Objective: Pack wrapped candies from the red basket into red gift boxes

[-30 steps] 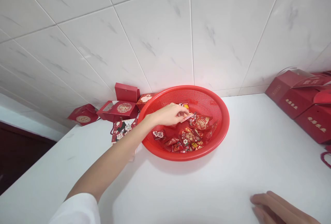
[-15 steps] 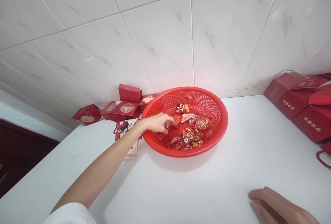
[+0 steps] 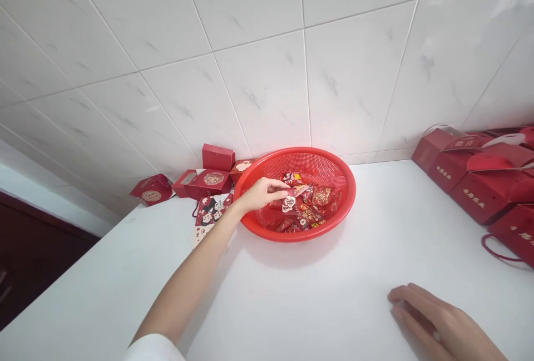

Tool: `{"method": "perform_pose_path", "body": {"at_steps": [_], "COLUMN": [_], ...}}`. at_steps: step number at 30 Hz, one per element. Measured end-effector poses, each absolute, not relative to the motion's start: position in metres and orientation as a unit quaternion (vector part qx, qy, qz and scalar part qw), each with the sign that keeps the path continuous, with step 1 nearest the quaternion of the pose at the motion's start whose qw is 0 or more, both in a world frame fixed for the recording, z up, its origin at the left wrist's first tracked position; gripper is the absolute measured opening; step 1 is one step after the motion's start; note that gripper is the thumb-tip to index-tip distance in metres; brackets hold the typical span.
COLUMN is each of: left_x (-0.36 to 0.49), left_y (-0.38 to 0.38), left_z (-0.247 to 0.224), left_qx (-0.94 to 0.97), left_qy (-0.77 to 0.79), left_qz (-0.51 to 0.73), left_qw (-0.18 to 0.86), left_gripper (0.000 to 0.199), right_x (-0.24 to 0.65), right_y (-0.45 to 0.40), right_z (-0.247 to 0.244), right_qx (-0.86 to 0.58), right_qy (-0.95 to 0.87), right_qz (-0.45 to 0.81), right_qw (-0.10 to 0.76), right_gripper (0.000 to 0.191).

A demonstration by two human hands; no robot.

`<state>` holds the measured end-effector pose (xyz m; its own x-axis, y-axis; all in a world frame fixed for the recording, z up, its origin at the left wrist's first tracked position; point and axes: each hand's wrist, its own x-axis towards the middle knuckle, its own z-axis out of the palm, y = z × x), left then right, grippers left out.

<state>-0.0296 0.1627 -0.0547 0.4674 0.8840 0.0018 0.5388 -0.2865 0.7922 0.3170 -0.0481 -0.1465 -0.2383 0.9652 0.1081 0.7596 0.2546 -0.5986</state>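
My left hand point(image 3: 259, 194) reaches over the near left rim of a red plastic basket point(image 3: 292, 236). Its thumb and fingers pinch a small red candy packet point(image 3: 289, 204) with a pale label, held over the other wrapped candies point(image 3: 322, 196) in the basket. These are mostly red, with gold, white and yellow print. Low on the right, my right hand point(image 3: 438, 316) rests at the white tabletop, fingers loosely curved and thumb apart, with nothing visible in it.
Several dark red gift boxes point(image 3: 479, 188) with gold lettering stand at the right by the tiled wall point(image 3: 258, 94). Smaller red boxes point(image 3: 211, 180) and a printed paper bag point(image 3: 212, 211) sit left of the basket. The white table's point(image 3: 308, 305) left edge drops towards a dark area.
My left hand has lifted slightly and now holds a candy packet from the basket. My right hand stays by the table's front right. The view has shifted a little.
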Motion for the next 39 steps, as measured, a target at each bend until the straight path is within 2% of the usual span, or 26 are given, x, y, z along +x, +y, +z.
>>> {"method": "perform_pose_path", "body": {"at_steps": [6,11,15,24,39], "left_x": [-0.028,-0.026,-0.024,-0.02,-0.02], "left_y": [0.156,0.151,0.146,0.136,0.132], "left_z": [-0.057,-0.057,-0.056,-0.053,-0.054], "left_qx": [0.747,0.707,0.68,0.658,0.667], "left_qy": [0.463,0.466,0.462,0.457,0.458], "left_qz": [0.291,0.324,0.326,0.338,0.33], "left_qw": [0.378,0.421,0.466,0.494,0.487], "left_gripper": [0.038,0.033,0.027,0.031,0.033], "right_x": [0.314,0.312,0.311,0.306,0.306], "right_y": [-0.049,-0.05,-0.051,-0.048,-0.046], "right_z": [-0.145,-0.141,-0.14,-0.139,-0.148], "right_qx": [-0.584,-0.598,-0.608,-0.628,-0.64], "right_qy": [-0.75,-0.744,-0.738,-0.724,-0.714], "right_qz": [0.237,0.234,0.237,0.248,0.242], "right_qw": [0.2,0.185,0.171,0.141,0.151], "right_gripper": [0.029,0.03,0.033,0.035,0.028]}}
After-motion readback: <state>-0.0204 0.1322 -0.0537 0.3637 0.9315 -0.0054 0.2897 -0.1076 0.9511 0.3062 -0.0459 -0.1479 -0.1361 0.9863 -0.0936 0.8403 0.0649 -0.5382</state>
